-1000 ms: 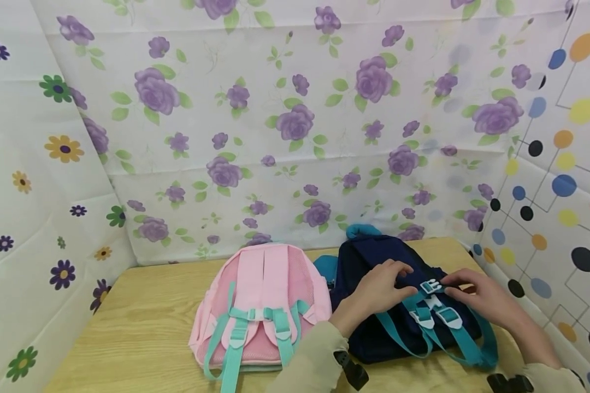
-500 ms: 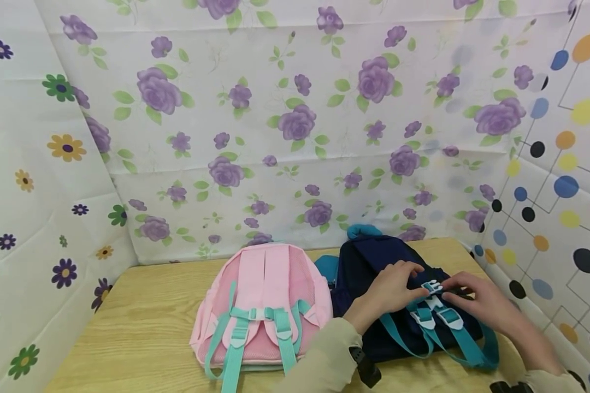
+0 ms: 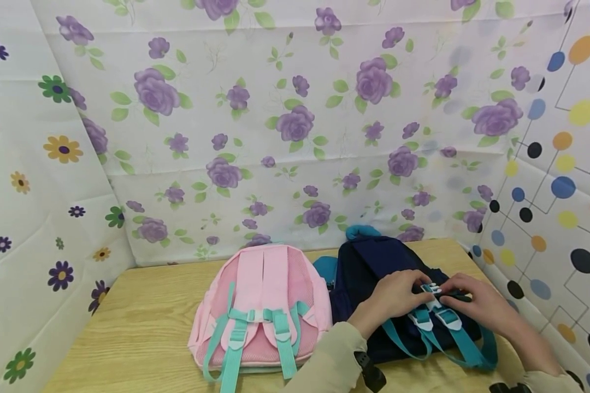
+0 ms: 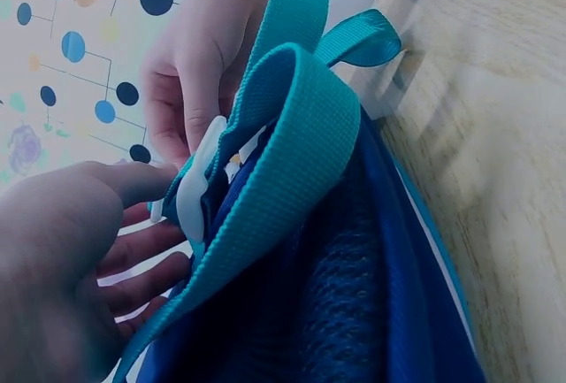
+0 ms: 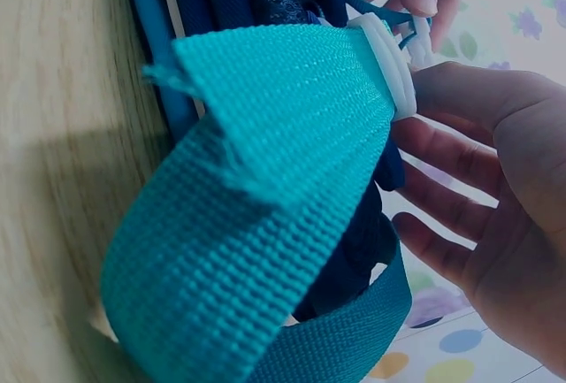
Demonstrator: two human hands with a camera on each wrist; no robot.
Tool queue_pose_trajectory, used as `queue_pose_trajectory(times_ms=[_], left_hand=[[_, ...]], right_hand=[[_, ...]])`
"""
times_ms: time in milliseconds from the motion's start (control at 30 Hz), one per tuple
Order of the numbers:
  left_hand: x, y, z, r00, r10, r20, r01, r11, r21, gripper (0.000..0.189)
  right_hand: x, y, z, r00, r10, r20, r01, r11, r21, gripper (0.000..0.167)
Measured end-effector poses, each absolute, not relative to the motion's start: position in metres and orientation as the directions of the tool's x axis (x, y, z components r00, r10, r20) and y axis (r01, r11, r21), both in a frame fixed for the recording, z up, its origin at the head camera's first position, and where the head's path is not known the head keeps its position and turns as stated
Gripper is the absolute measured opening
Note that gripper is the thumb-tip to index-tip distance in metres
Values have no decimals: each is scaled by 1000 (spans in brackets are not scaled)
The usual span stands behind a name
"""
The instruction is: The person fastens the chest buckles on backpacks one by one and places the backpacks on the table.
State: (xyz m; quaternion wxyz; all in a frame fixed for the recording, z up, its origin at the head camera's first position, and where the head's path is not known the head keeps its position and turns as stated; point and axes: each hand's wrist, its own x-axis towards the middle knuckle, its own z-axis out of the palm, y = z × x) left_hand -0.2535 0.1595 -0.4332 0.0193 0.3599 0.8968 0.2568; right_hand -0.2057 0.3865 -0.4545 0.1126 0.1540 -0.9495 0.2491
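A dark navy backpack [image 3: 366,262] with teal straps lies back panel up on the table at the right. Over its strap area, my left hand [image 3: 395,295] pinches a white plastic chest-strap buckle [image 3: 430,288] on a short teal strap. Its prongs point toward my right hand [image 3: 482,303], whose thumb and fingertips pinch the buckle's right side. Just below sits a white buckle piece [image 3: 434,303]. In the right wrist view, a white strap adjuster [image 5: 389,65] and broad teal webbing [image 5: 292,109] partly cover the buckle. Fingers of both hands come close together there.
A pink backpack [image 3: 263,273] with mint straps lies left of the navy one, its white chest buckle [image 3: 259,315] joined. Both rest on a wooden table [image 3: 142,316]. Flowered cloth [image 3: 255,109] hangs behind, and dotted cloth [image 3: 546,240] stands close on the right.
My left hand has moved slightly right and down, nearer the right hand at the buckle. The right hand stays about where it was. Neither backpack has shifted noticeably.
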Motion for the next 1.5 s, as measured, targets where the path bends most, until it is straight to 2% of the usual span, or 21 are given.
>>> queue_pose_trajectory(times_ms=[333, 667, 967, 1500], left_hand=[[-247, 144, -436, -784, 602, 150, 566, 593, 573, 28], [-246, 129, -429, -774, 591, 227, 567, 488, 663, 27], [-245, 108, -427, -778, 562, 280, 547, 389, 741, 25], [-243, 90, -455, -768, 613, 186, 482, 362, 798, 26]], right_hand=[[-204, 379, -460, -934, -264, 243, -355, 777, -520, 11], [-202, 380, -458, -914, -297, 275, -401, 757, -516, 16], [-203, 382, -456, -917, -322, 234, -398, 756, -520, 18], [-213, 378, -452, -900, -403, 164, -427, 741, -519, 22]])
